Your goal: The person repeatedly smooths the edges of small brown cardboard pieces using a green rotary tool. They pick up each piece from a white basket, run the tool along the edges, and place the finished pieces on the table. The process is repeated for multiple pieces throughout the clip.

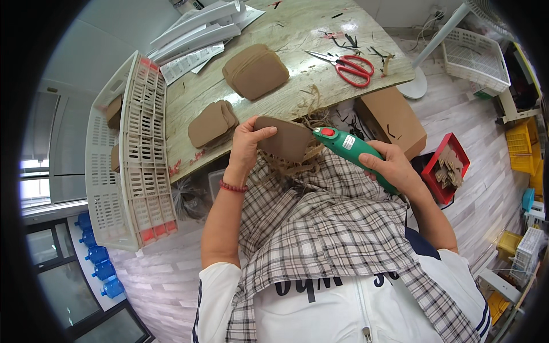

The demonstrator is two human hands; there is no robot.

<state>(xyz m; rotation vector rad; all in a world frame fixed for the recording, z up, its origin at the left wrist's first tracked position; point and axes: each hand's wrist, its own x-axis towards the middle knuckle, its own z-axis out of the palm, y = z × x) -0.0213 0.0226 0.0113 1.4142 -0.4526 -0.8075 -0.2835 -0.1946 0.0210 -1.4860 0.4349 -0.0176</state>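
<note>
My left hand (249,144) pinches the left edge of a brown, round-cornered flat piece (284,140), held up over my lap at the table's front edge. My right hand (393,164) is wrapped round a green handheld power tool (350,147) with a red switch. The tool's tip points left and meets or nearly meets the piece's right edge; its exact contact is too small to tell. Curled brown trimmings (306,163) hang around and below the piece. On the table, a small stack of similar brown pieces (209,124) lies near my left hand, with a larger stack (257,73) farther back.
Red-handled scissors (354,70) and dark scraps lie on the worktable (309,34). White papers (200,37) are piled at the back left. White plastic crates (150,143) stand at left. A cardboard box (394,123) and a red tray (448,168) with brown bits are at right.
</note>
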